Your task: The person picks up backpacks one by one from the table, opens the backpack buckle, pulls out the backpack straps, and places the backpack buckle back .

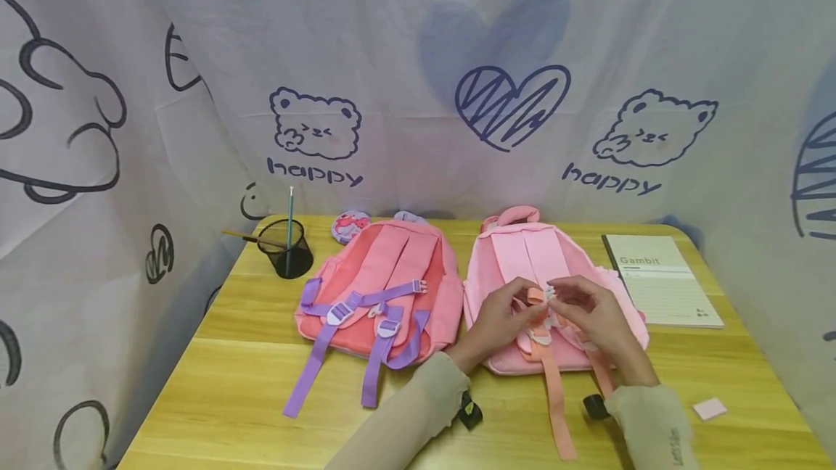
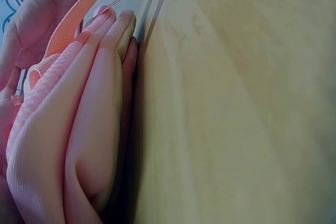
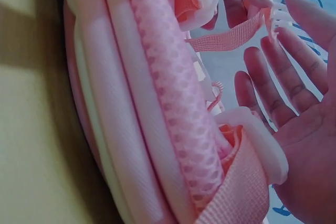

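Over the pink backpack (image 1: 483, 274) on the right, both hands meet at a small white buckle (image 1: 549, 293). My left hand (image 1: 499, 316) pinches the orange strap (image 3: 226, 40) close beside the buckle. Thumb and index fingertip of my right hand (image 1: 599, 310) pinch the buckle's pronged end, its other fingers spread out in the right wrist view. White strap adjusters (image 1: 540, 337) hold orange webbing lower on the backpack, and a long tail (image 1: 556, 412) hangs toward the table's front. Fingers partly hide the buckle in the head view.
A coral backpack (image 1: 385, 260) with purple straps (image 1: 316, 368) lies left of the pink one. Behind it on the left stands a black mesh pen cup (image 1: 292, 260) with pencils. A Gambit notebook (image 1: 662, 281) and a small pale pink block (image 1: 709, 408) lie on the right of the wooden table (image 1: 215, 383).
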The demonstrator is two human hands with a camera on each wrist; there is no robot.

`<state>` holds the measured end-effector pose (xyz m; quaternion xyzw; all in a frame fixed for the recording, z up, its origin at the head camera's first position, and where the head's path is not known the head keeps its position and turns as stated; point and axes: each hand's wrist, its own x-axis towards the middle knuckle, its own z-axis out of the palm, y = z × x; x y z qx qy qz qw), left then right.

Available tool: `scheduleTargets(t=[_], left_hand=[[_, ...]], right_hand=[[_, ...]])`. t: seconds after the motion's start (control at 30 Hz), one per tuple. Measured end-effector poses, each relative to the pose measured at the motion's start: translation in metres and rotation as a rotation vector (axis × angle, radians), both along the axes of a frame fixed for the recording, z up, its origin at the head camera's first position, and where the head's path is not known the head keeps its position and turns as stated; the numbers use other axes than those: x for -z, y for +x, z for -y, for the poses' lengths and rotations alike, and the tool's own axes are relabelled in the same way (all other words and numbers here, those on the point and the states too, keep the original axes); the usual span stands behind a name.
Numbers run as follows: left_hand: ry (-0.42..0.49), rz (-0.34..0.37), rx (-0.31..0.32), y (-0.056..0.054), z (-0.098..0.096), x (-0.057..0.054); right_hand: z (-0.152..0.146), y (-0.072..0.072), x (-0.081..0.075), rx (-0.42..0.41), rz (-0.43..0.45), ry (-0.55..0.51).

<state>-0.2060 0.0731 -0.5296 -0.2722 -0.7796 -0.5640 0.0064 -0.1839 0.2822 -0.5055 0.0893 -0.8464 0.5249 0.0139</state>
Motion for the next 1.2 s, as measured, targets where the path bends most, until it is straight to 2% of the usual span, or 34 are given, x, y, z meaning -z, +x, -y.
scheduleTargets(t=[0.13,0.27,0.4,0.53,0.73,0.83,0.97,1.07,1.2], left_hand=[[-0.006,-0.009,0.009,0.000,0.001,0.000],[0.012,0.026,0.033,0.000,0.001,-0.001],[0.016,0.046,0.042,-0.001,0.002,-0.001],[0.019,0.047,0.043,-0.001,0.002,-0.001],[0.028,0.027,0.055,-0.002,0.002,0.000],[-0.009,0.008,0.049,-0.003,0.002,0.000],[-0.113,0.006,0.029,-0.004,0.001,0.000],[-0.174,0.023,0.015,-0.004,0.000,-0.001],[-0.208,0.046,0.018,-0.005,-0.002,-0.004]], right_hand=[[0.001,0.000,-0.003,-0.007,-0.009,0.030],[-0.001,0.000,-0.002,0.005,-0.003,0.065],[-0.005,0.000,0.000,-0.027,-0.018,0.077],[-0.007,0.001,0.001,-0.056,-0.024,0.108],[-0.008,0.001,-0.001,-0.031,0.002,0.198],[-0.009,0.002,-0.002,-0.019,0.001,0.219],[-0.009,0.003,-0.003,-0.008,0.015,0.197],[-0.009,0.004,-0.003,-0.004,0.035,0.168],[-0.009,0.004,-0.002,-0.004,0.049,0.155]])
